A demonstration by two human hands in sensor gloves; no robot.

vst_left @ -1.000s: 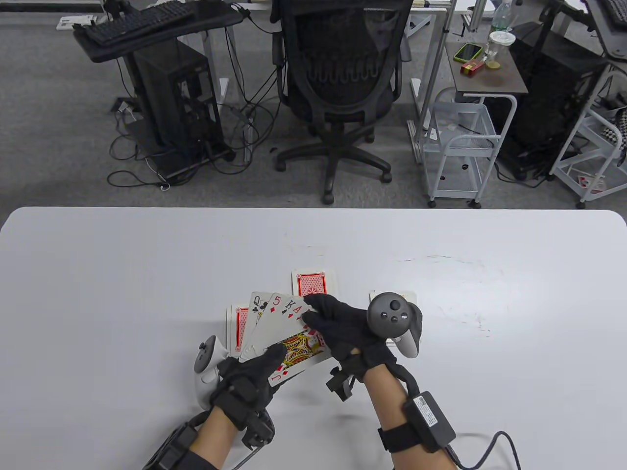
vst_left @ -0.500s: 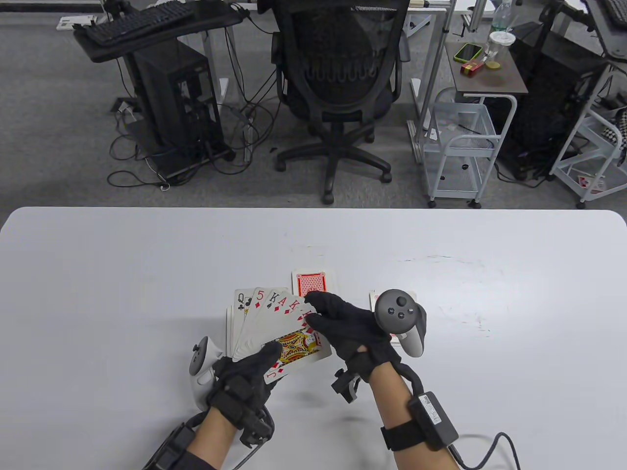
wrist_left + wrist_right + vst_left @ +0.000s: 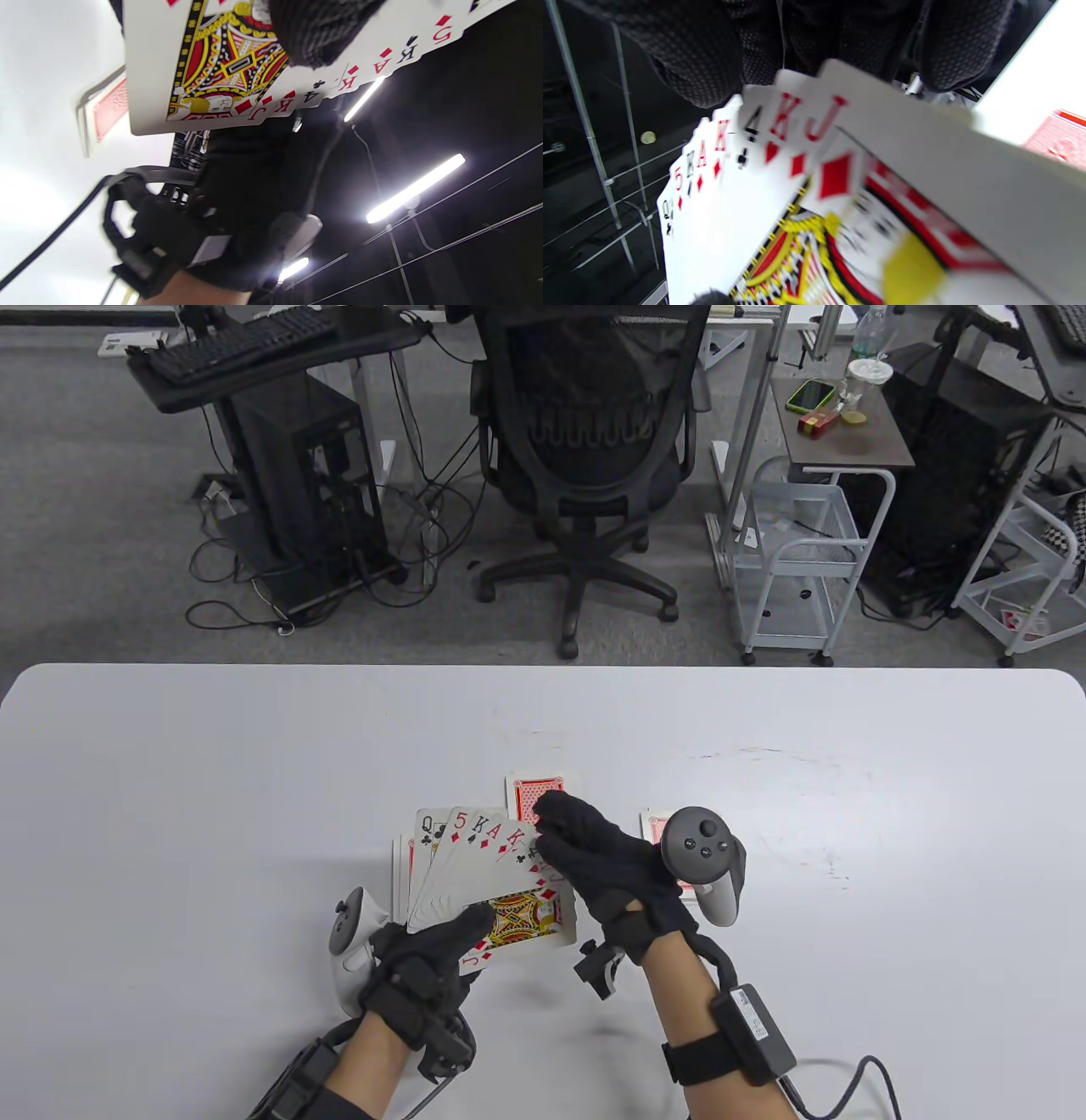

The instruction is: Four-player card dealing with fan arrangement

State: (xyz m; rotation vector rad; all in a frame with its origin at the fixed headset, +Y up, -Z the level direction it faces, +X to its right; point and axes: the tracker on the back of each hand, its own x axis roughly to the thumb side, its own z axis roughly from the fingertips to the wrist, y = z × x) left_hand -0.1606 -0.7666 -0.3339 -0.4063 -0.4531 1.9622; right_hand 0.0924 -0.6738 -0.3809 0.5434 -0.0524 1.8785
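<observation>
a: position of the fan of cards?

b: above the near middle of the table, between the two hands. the left hand is at its near left corner, the right hand at its right edge.

a: cards on the table itself?

b: three lots. a face-down pile lies just beyond the fan, partly under the right fingertips. a second pile lies left of the fan, partly behind it. a third pile lies right of the right hand, mostly hidden by the tracker.

a: beyond the table?

b: an office chair behind its far edge, centre.
</observation>
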